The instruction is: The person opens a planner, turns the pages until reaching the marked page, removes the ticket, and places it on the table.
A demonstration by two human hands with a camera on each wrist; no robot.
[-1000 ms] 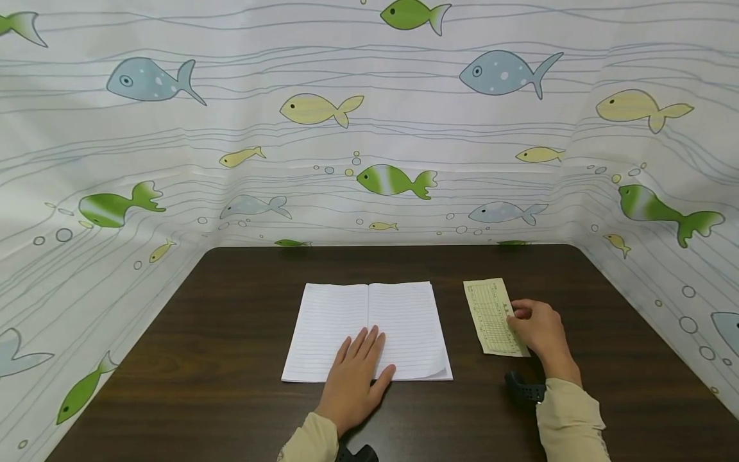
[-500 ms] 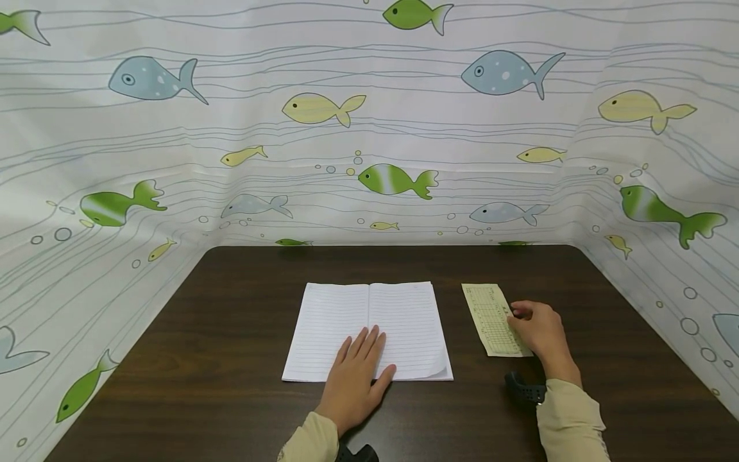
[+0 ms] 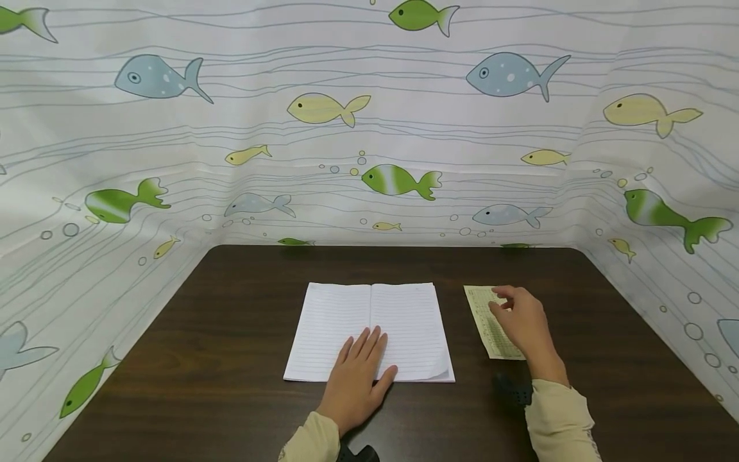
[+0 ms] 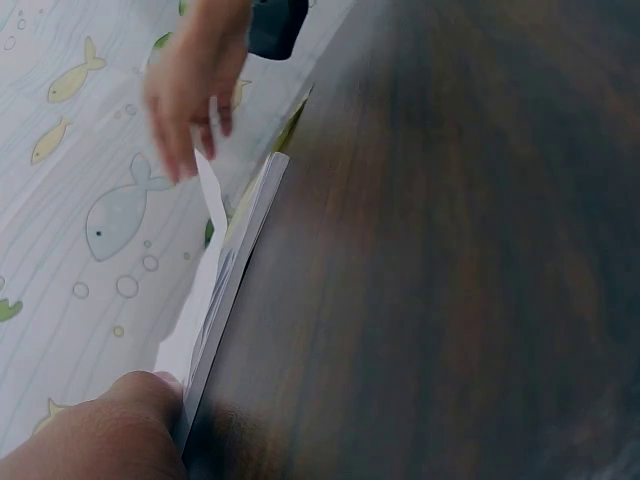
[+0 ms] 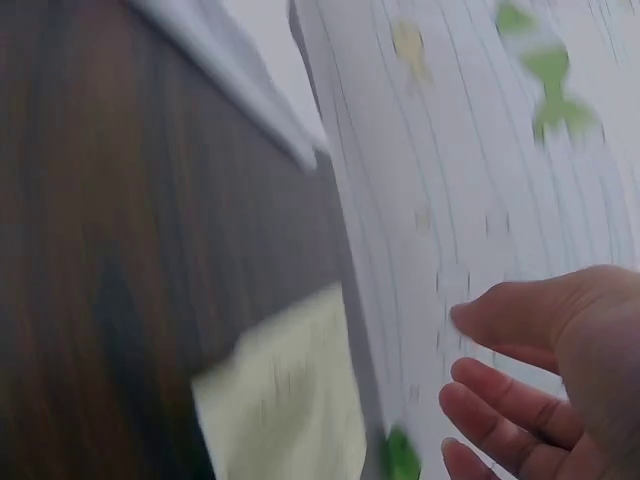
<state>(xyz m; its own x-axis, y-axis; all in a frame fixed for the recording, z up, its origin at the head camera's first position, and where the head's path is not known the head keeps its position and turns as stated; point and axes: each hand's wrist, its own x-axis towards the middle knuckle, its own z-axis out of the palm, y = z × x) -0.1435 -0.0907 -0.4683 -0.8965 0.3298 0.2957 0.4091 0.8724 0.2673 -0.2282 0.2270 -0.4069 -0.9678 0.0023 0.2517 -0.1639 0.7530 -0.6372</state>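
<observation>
An open lined notebook (image 3: 331, 314) lies on the table, its lower right page corner slightly lifted. My left hand (image 3: 355, 384) rests flat across its lower middle, fingers spread and pointing away from me. To the right of the notebook is a pale yellow printed slip (image 3: 489, 330), lying at a slant. My right hand (image 3: 524, 324) hovers over the slip's right half and hides part of it. In the right wrist view, nothing sits between the loosely bent fingers (image 5: 510, 405) and the thumb, and the slip (image 5: 290, 400) is apart from them.
The dark wooden table (image 3: 190, 359) is bordered at the back and sides by a white fish-print sheet (image 3: 242, 115). Dark straps with devices sit at both wrists, the right wristband (image 3: 514, 391) close over the table.
My right hand has let go of the slip's right edge and moved left and up over it. The slip has turned slightly since the first frame. My left hand stays on the notebook.
</observation>
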